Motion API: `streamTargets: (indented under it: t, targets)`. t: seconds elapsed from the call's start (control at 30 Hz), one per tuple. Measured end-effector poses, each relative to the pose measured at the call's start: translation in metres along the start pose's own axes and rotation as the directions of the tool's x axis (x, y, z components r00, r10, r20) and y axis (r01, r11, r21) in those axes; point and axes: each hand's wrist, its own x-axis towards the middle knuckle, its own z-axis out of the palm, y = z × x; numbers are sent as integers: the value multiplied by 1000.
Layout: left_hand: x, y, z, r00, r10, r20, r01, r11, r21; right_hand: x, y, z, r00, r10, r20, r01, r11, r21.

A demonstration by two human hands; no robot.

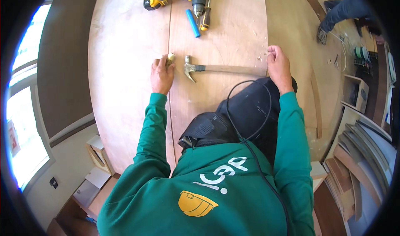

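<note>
At the middle of the wooden board, my left hand [161, 75] is closed round a small yellowish piece [170, 59], which pokes out past the thumb; its kind is mostly hidden. Just right of it lies a claw hammer [221, 68], its steel head toward my left hand and its wooden handle pointing right. Beyond the handle's end, at the board's right edge, my right hand [279, 67] has its fingers curled with the thumb against them. Whatever they hold, if anything, is too small to make out. A few tiny bits lie on the board beside those fingers.
On the far part of the board [121, 111] lie a yellow and black cordless drill [199, 2], a blue stick-shaped piece [193, 23] and a screwdriver [205, 19]. A black cable [270, 98] loops over my leg. Another person's leg [346, 11] is at the far right, with stacked curved strips [362, 152] nearer.
</note>
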Motion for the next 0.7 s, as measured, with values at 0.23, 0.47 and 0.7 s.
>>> streamTargets:
  t: [0.23,0.47,0.7]
  targets:
    - [36,38,4,974,139,-178,-148,988,-41,-42,3,-10,968,250,4,-227,872,434]
    - [135,113,59,948,309,-75,-316,943,-105,-54,12,-16,938,346,24,-266,673,690]
    - [183,119,106,972,230,35,-233,958,166,-55,10,-19,946,323,16,-250,699,670]
